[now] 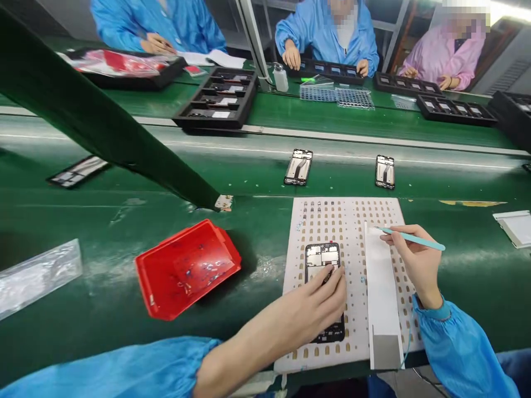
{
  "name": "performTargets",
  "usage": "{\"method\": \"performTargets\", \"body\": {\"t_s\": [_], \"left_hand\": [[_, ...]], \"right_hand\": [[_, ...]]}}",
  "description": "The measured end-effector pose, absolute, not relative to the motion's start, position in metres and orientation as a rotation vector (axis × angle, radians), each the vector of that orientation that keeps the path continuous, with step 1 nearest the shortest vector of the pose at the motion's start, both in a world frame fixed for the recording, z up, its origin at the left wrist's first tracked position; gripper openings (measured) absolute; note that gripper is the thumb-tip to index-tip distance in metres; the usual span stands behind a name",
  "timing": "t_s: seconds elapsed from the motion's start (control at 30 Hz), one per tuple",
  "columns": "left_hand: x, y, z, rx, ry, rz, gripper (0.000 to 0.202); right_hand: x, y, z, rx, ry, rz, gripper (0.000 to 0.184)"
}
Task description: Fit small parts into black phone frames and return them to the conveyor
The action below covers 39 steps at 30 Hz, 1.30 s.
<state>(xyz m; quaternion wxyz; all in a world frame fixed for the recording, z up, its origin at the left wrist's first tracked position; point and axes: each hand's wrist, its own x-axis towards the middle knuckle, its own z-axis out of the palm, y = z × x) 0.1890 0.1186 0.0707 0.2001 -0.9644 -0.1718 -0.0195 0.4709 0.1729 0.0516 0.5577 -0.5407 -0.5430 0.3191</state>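
Observation:
An opened phone (322,257) with bare inner parts lies on a white pad full of small openings. Over its middle rests my left hand (315,304), fingers bent together around a small dark part (327,275) whose kind I cannot make out. The hand hides much of the phone. In my right hand (418,262) is a pair of light-blue tweezers (415,238), pinched between thumb and fingers. Their tip points left, above the upper end of a long white tray (381,287). That tray lies on the pad (352,331), to the right of the phone.
A red bin (166,276) with small scraps stands left of the pad. Two opened phones (298,167) lie beyond it. A dark green post (124,138) slants across the left. Black trays (224,97) and several co-workers (332,33) are across the bench. A plastic bag (41,276) lies far left.

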Motion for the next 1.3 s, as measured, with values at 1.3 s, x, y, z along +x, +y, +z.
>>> {"method": "performTargets", "body": {"t_s": [1.3], "left_hand": [[0.162,0.120,0.015,-2.567,-1.582,-0.213,0.068]], "right_hand": [[0.379,0.284,0.019,-1.236,-1.368,1.248,0.050]]}}
